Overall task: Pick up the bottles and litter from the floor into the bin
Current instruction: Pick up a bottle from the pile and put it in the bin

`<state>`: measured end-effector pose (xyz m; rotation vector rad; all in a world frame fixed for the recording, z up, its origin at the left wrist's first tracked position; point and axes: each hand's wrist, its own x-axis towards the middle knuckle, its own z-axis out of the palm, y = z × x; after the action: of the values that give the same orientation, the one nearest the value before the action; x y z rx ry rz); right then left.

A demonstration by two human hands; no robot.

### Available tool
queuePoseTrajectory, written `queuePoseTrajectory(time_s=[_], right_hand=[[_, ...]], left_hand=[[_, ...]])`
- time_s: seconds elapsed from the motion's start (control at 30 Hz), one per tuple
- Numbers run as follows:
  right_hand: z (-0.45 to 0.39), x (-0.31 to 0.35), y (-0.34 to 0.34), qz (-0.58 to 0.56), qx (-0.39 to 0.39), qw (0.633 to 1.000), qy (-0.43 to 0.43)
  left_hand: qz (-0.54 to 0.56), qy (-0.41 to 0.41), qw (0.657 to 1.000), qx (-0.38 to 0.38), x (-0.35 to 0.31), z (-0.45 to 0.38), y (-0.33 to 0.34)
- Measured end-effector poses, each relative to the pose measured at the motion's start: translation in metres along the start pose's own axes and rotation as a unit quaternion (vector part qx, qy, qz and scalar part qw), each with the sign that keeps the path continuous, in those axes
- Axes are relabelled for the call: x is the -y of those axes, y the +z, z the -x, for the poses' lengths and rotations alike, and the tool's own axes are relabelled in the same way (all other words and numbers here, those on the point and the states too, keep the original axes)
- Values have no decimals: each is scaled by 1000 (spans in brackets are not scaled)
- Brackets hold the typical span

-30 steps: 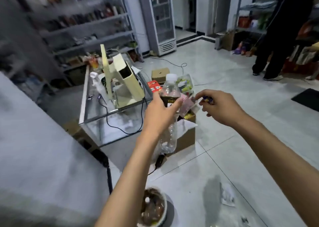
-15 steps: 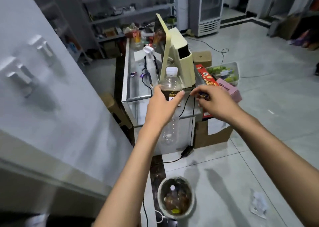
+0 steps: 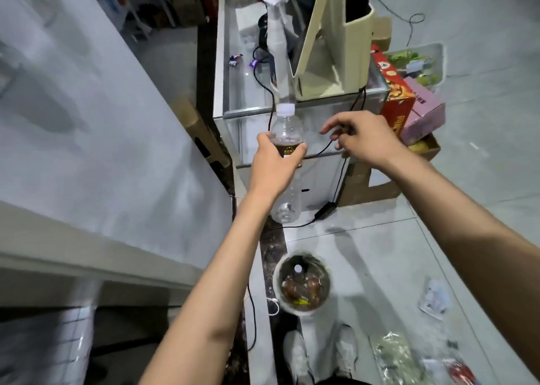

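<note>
My left hand [image 3: 274,165] grips a clear plastic bottle [image 3: 285,127] with a white cap and dark label, held upright in the middle of the view. To its right my right hand [image 3: 362,140] pinches a small dark wrapper, mostly hidden by the fingers. Below the hands a round white bin [image 3: 276,279] stands on the floor with a bottle and brown litter inside. More litter lies on the tiles: a white wrapper [image 3: 435,300] at the right and a clear plastic bag [image 3: 394,355] with a red piece [image 3: 463,373] at the lower right.
A glass counter [image 3: 233,92] ahead carries a cream machine [image 3: 333,42], a white spray bottle [image 3: 277,33] and black cables. Cardboard and coloured boxes [image 3: 409,106] sit to its right. A large grey cabinet [image 3: 87,121] fills the left. My white shoes [image 3: 295,355] are below.
The view has tilted downward, so the bin and floor litter are now closer to centre. Both hands keep their holds, and the bottle sits lower above the bin.
</note>
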<state>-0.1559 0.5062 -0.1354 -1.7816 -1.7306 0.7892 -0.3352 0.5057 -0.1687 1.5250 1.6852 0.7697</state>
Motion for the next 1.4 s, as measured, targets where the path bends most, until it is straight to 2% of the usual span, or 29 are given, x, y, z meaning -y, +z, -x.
queuePoseTrajectory(time_s=[0.23, 0.47, 0.7, 0.87, 1.03, 1.2, 1.3, 1.4], right_hand=[[-20, -60, 69, 0, 59, 998, 34], [-39, -140, 160, 17, 114, 991, 62], [-29, -244, 257, 20, 175, 977, 117], [5, -318, 307, 34, 213, 964, 154], [34, -381, 355, 22, 251, 953, 170], [51, -421, 397, -9, 248, 952, 181], [51, -430, 412, -12, 262, 943, 205], [49, -429, 420, -17, 256, 943, 212]], left_hand=[[6, -70, 997, 12, 65, -14, 51], [-8, -97, 995, 11, 146, -39, 107], [31, -212, 975, 48, 289, -32, 192], [86, -290, 953, 26, 382, 0, 264], [94, -350, 932, -15, 456, 22, 319], [78, -422, 902, -35, 503, 27, 352], [73, -459, 884, -41, 505, 30, 351], [69, -442, 892, -69, 506, 29, 343]])
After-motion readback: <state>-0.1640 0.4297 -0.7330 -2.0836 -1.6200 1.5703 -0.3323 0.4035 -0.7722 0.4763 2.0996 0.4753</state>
